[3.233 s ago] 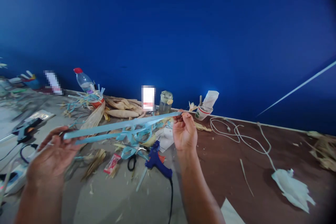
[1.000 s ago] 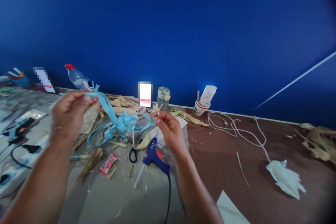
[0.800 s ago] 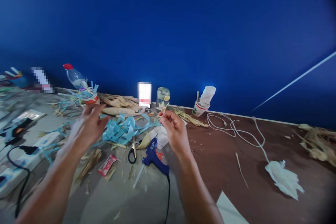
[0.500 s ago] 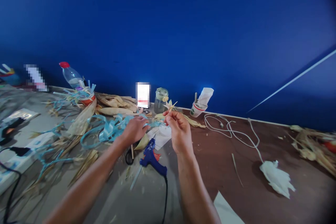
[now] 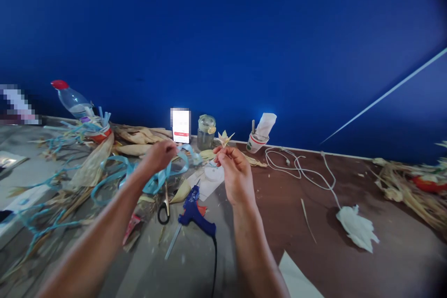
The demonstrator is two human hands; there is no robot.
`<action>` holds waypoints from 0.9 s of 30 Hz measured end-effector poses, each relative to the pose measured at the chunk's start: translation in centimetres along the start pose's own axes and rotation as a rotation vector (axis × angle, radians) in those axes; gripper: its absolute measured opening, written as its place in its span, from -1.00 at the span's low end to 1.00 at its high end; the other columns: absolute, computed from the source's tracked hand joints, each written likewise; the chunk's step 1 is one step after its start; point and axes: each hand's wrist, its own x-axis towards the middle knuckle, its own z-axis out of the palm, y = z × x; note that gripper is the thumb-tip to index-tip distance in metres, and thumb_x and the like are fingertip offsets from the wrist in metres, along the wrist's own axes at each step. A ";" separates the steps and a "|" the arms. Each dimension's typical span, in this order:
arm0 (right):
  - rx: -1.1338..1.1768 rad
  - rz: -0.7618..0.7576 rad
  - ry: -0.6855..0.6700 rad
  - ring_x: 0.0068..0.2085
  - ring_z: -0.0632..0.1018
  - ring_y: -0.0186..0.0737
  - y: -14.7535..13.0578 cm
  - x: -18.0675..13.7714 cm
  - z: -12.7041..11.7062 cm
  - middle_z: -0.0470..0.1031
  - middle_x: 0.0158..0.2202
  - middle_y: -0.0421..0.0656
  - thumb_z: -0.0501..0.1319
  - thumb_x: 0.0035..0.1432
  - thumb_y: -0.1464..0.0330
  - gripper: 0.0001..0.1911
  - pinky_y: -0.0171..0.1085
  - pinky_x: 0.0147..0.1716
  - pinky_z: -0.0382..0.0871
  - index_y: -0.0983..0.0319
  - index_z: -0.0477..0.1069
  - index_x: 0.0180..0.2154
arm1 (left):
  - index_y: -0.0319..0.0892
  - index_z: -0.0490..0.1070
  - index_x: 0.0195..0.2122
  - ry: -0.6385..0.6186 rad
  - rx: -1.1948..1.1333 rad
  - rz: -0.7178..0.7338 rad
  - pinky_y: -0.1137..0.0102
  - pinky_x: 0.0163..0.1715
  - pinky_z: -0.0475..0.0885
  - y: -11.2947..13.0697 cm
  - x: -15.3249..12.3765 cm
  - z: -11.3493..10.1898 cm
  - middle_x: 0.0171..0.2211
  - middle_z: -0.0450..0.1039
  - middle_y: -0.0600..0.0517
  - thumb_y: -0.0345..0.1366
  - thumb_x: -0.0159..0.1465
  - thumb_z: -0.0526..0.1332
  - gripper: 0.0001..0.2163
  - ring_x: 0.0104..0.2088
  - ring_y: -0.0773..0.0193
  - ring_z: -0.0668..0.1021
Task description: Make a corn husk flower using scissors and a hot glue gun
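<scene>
My right hand [image 5: 236, 170] pinches a small pale pointed flower [image 5: 225, 138], which looks made of dried husk, upright above its fingertips. My left hand [image 5: 161, 154] is closed, its fingers drawn together on a light blue ribbon [image 5: 162, 178] that loops across the table below and beside it. Under the hands lies a blue glue gun [image 5: 195, 214] with a glue stick out of its back. To its left are scissors [image 5: 163, 212], partly covered by the ribbon. A white paper [image 5: 206, 186] rests just beyond the glue gun.
A lit phone [image 5: 181, 126], a glass jar [image 5: 206, 132] and a paper cup [image 5: 256, 143] stand along the blue wall. White cable [image 5: 300, 167] and a crumpled tissue [image 5: 356, 228] lie right. Left are a bottle [image 5: 73, 101], dried husks [image 5: 139, 135] and blue-wrapped stems [image 5: 52, 177].
My left hand has risen and moved left, closing on the blue ribbon and lifting part of it. My right hand keeps the flower. The view has turned slightly right.
</scene>
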 end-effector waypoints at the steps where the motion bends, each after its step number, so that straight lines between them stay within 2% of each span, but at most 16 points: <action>1: 0.032 0.025 -0.004 -0.37 0.40 -0.34 -0.1 0.0 0.1 0.47 -0.30 -0.18 0.24 0.07 0.31 -0.88 -0.31 -0.33 0.27 0.22 0.38 -0.41 | -0.19 0.43 -0.48 0.062 -0.160 0.004 0.41 -0.50 0.28 0.2 -0.2 -1.5 -0.57 0.41 0.07 -0.19 0.20 0.11 -0.77 -0.51 0.27 0.43; 3: 0.135 0.106 -0.039 -0.40 0.40 -0.36 -0.3 -0.2 0.4 0.48 -0.31 -0.19 0.27 0.03 0.31 -0.87 -0.33 -0.38 0.28 0.21 0.37 -0.45 | -0.19 0.47 -0.44 0.157 -0.396 -0.019 0.41 -0.52 0.29 0.8 -1.0 -4.1 -0.54 0.43 0.08 -0.12 0.15 0.20 -0.77 -0.52 0.29 0.42; 4: 0.194 0.163 -0.075 -0.42 0.41 -0.36 -0.4 -0.4 0.7 0.49 -0.32 -0.19 0.28 0.02 0.31 -0.86 -0.33 -0.40 0.28 0.21 0.37 -0.46 | -0.19 0.49 -0.39 0.158 -0.484 -0.015 0.41 -0.49 0.32 1.2 -1.5 -5.0 -0.48 0.48 0.05 -0.12 0.16 0.21 -0.77 -0.48 0.27 0.45; 6: 0.298 0.302 -0.179 -0.42 0.44 -0.35 -0.4 -0.8 1.4 0.52 -0.31 -0.17 0.30 -0.01 0.30 -0.84 -0.33 -0.41 0.31 0.21 0.35 -0.48 | -0.18 0.48 -0.40 0.158 -0.667 0.005 0.39 -0.49 0.34 1.9 -2.6 -6.1 -0.47 0.50 0.02 -0.12 0.15 0.23 -0.78 -0.47 0.25 0.47; 8: 0.366 0.445 -0.299 -0.37 0.50 -0.29 -0.3 -1.3 2.2 0.55 -0.27 -0.14 0.33 -0.04 0.30 -0.82 -0.30 -0.36 0.37 0.22 0.34 -0.48 | -0.15 0.47 -0.41 0.133 -0.728 0.005 0.40 -0.52 0.34 2.3 -3.8 -6.4 -0.50 0.48 0.02 -0.12 0.12 0.26 -0.81 -0.49 0.25 0.47; 12: 0.541 0.629 -0.473 -0.21 0.56 -0.16 0.4 -2.3 3.7 0.56 -0.25 -0.11 0.36 -0.07 0.32 -0.79 -0.14 -0.13 0.42 0.22 0.34 -0.47 | -0.13 0.44 -0.45 0.081 -0.584 0.028 0.44 -0.57 0.31 3.0 -6.2 -6.0 -0.57 0.41 0.07 -0.18 0.13 0.25 -0.86 -0.56 0.30 0.42; 16: 0.720 0.723 -0.467 -0.22 0.56 -0.16 1.1 -2.6 4.4 0.56 -0.23 -0.13 0.33 -0.05 0.34 -0.82 -0.08 -0.09 0.41 0.20 0.32 -0.43 | -0.14 0.38 -0.45 0.041 -0.401 0.084 0.44 -0.45 0.35 3.6 -8.4 -5.7 -0.50 0.41 0.06 -0.20 0.18 0.20 -0.86 -0.45 0.27 0.46; 19: 0.763 0.721 -0.426 -0.11 0.55 -0.14 1.1 -2.5 4.5 0.53 -0.08 -0.10 0.28 -0.01 0.34 -0.85 -0.11 -0.05 0.39 0.18 0.30 -0.43 | -0.15 0.37 -0.44 0.125 -0.300 0.085 0.43 -0.42 0.33 3.7 -9.6 -5.4 -0.49 0.40 0.06 -0.20 0.20 0.17 -0.85 -0.43 0.27 0.44; 22: 0.745 0.677 -0.393 -0.01 0.51 -0.11 0.6 -2.4 4.5 0.52 -0.05 -0.10 0.26 0.00 0.34 -0.86 -0.08 0.01 0.36 0.18 0.29 -0.44 | -0.15 0.35 -0.46 0.181 -0.253 0.058 0.45 -0.47 0.28 3.1 -10.5 -5.2 -0.54 0.34 0.09 -0.18 0.20 0.17 -0.83 -0.49 0.31 0.38; 25: 0.710 0.663 -0.415 -0.06 0.53 -0.11 0.0 -2.6 4.4 0.53 -0.09 -0.10 0.31 -0.04 0.34 -0.82 -0.08 -0.04 0.40 0.19 0.31 -0.45 | -0.15 0.35 -0.47 0.192 -0.268 0.013 0.45 -0.49 0.26 1.9 -11.1 -5.0 -0.55 0.31 0.11 -0.14 0.20 0.19 -0.79 -0.51 0.32 0.36; 27: 0.670 0.696 -0.507 -0.14 0.55 -0.14 0.0 -2.9 4.5 0.54 -0.14 -0.09 0.35 -0.06 0.34 -0.81 -0.12 -0.13 0.44 0.20 0.34 -0.45 | -0.15 0.36 -0.46 0.229 -0.289 -0.026 0.45 -0.48 0.27 1.1 -11.2 -4.9 -0.54 0.33 0.10 -0.11 0.19 0.19 -0.78 -0.49 0.30 0.39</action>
